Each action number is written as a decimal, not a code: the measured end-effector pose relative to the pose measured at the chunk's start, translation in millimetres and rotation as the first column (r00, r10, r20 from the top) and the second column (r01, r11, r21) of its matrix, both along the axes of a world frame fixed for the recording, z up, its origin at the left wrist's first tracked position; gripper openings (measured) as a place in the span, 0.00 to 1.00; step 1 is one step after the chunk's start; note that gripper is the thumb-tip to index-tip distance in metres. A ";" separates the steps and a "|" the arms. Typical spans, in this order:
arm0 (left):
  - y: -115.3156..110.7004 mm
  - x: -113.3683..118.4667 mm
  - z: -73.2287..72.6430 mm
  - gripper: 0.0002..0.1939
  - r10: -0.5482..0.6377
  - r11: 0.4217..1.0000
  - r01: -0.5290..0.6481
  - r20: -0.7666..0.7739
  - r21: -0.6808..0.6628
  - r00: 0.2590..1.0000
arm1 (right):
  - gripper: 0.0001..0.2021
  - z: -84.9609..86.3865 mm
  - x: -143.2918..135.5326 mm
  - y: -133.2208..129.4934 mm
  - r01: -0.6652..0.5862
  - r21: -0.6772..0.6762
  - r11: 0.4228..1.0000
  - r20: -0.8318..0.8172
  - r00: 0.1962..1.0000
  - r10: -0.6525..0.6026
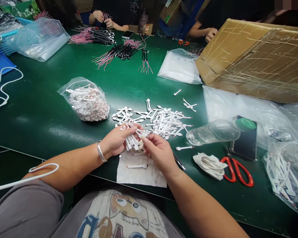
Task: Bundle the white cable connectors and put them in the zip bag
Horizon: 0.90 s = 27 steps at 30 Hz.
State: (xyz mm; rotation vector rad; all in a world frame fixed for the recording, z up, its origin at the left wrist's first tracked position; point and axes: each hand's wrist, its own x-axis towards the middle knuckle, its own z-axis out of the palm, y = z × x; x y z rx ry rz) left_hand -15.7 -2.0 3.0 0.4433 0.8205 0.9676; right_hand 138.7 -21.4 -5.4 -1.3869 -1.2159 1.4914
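Note:
My left hand (118, 138) is closed around a bunch of short white connector cables (132, 142), their plugs pointing down toward me. The fingers of my right hand (159, 150) pinch one white cable (142, 133) at the right side of that bunch. Below both hands lies a white cloth (141, 175) with a single white cable (136, 166) on it. Just beyond my hands spreads a loose pile of similar white cables (164, 122). A clear bag (89, 102) packed with more of them stands to the left. A dark pen-like tool (179, 161) lies beside my right wrist.
At right are a plastic bottle (213, 132), a phone (245, 140), red-handled scissors (238, 170), a crumpled white cloth (210, 165) and a bag of white cables (283, 178). A large carton (253, 62) stands behind. Bundled black cables (99, 35) lie near co-workers' hands (104, 19).

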 end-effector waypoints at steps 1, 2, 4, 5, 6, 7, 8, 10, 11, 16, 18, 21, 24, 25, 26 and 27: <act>0.3 -0.3 0.6 0.09 0.000 1.000 0.000 0.005 -0.006 1.000 | 0.15 0.0 0.4 0.3 -0.002 -0.019 1.000 -0.013 1.000 0.002; 0.6 -0.5 1.3 0.08 0.003 1.000 -0.003 0.009 -0.011 1.000 | 0.15 -0.1 0.6 0.4 -0.021 -0.041 0.999 -0.019 1.000 0.021; 0.9 -0.9 2.7 0.08 0.016 1.000 -0.015 0.013 -0.013 1.000 | 0.16 -0.7 0.5 0.1 -0.109 -0.089 0.990 -0.019 0.994 0.108; 0.9 -1.1 3.3 0.09 0.020 1.000 -0.020 0.012 -0.012 1.000 | 0.17 -1.2 0.4 -0.2 -0.158 -0.110 0.981 -0.020 0.987 0.157; 0.8 -1.2 3.7 0.09 0.021 1.000 -0.021 0.010 -0.012 1.000 | 0.17 -1.7 0.3 -0.5 -0.192 -0.123 0.974 -0.024 0.981 0.191; 0.7 -1.2 4.0 0.09 0.021 1.000 -0.021 0.008 -0.011 1.000 | 0.17 -2.2 0.2 -0.8 -0.207 -0.126 0.970 -0.030 0.978 0.205; 0.5 -1.2 4.2 0.09 0.021 1.000 -0.021 0.009 -0.012 1.000 | 0.17 -2.6 0.2 -0.9 -0.201 -0.118 0.972 -0.035 0.980 0.198; 0.2 -1.2 4.1 0.09 0.018 1.000 -0.017 0.012 -0.017 1.000 | 0.17 -2.7 0.5 -0.6 -0.162 -0.088 0.983 -0.040 0.986 0.159; 0.1 -1.1 3.9 0.09 0.016 1.000 -0.016 0.015 -0.019 1.000 | 0.17 -2.4 0.8 -0.3 -0.148 -0.075 0.986 -0.038 0.989 0.146; 0.2 -0.9 2.9 0.09 0.005 0.999 -0.004 0.029 -0.038 1.000 | 0.18 -0.4 1.4 0.5 -0.110 -0.056 0.992 -0.010 0.994 0.110; 0.2 -0.8 2.9 0.09 0.003 0.999 -0.002 0.031 -0.036 1.000 | 0.18 -1.1 0.7 0.0 -0.102 -0.071 0.992 -0.022 0.995 0.100; -0.6 -0.9 2.9 0.09 -0.023 1.000 0.024 0.043 -0.003 0.999 | 0.18 -4.8 -1.3 -1.5 -0.166 -0.164 0.972 -0.090 0.984 0.153; -2.1 -1.0 2.8 0.10 -0.100 0.994 0.098 0.075 0.038 0.992 | 0.17 -8.0 -2.9 -2.6 -0.195 -0.219 0.956 -0.169 0.973 0.160; -2.6 -0.8 2.6 0.10 -0.111 0.993 0.107 0.082 0.045 0.990 | 0.16 -8.3 -3.0 -2.9 -0.186 -0.210 0.960 -0.174 0.973 0.150; -3.1 -0.5 2.4 0.10 -0.110 0.993 0.106 0.087 0.049 0.990 | 0.16 -8.2 -2.9 -3.1 -0.175 -0.188 0.966 -0.161 0.976 0.146; -3.4 -0.2 2.2 0.10 -0.103 0.994 0.099 0.091 0.049 0.991 | 0.17 -7.8 -2.6 -3.3 -0.167 -0.160 0.973 -0.135 0.980 0.146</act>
